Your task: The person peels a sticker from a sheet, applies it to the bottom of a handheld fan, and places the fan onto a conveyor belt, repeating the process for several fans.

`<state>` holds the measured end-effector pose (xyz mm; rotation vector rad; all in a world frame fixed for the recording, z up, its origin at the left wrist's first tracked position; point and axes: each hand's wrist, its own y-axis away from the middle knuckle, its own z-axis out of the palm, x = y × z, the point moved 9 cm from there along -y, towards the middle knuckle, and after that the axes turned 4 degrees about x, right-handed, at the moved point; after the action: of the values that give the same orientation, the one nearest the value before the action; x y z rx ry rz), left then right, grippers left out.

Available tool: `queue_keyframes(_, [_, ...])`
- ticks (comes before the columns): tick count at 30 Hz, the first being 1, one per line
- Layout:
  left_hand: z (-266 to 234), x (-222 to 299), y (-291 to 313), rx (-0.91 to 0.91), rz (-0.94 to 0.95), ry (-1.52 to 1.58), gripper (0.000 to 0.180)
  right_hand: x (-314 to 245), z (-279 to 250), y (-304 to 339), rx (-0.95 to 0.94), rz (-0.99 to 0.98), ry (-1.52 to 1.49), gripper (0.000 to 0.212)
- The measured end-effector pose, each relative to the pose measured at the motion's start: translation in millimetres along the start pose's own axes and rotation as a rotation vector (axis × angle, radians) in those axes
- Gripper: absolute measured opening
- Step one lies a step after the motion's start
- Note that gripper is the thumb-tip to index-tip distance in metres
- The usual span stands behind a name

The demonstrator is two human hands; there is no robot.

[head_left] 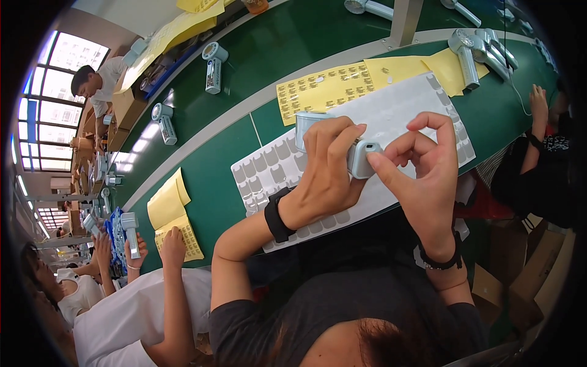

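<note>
Under your fingers lies the long green desk (214, 183), and on it, just beyond your knuckles, a large white backing sheet of grey rectangular stickers (403, 107). Your left hand (327, 174) wraps its fingers closed around the pale blue plastic handheld fan (361, 156), round head poking out past your fingertips, handle end pointing at your right hand (422, 165). That hand's thumb presses on the handle end, forefinger curled above it. The fan looks light, stiff and smooth, likely a bit slippery, so grip the handle body rather than the head. It is pale blue-grey with a rounded rectangular handle.
</note>
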<state>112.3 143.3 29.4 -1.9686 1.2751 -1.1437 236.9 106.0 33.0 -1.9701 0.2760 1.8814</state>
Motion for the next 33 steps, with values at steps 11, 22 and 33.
queue_keyframes(11, [1.1, -22.7, -11.4, -0.074, -0.220, 0.402, 0.057, 48.0, 31.3, -3.3, -0.393, 0.241, -0.328, 0.056])
queue_keyframes(22, [29.1, -145.7, -73.6, -0.236, 0.072, -0.284, 0.035, 52.8, -140.2, 5.2, 0.216, -0.332, 0.859, 0.020])
queue_keyframes(33, [84.4, -258.3, -52.7, -0.543, 0.177, -0.649, 0.047, 70.3, -140.5, 14.4, 0.156, -0.363, 0.923, 0.021])
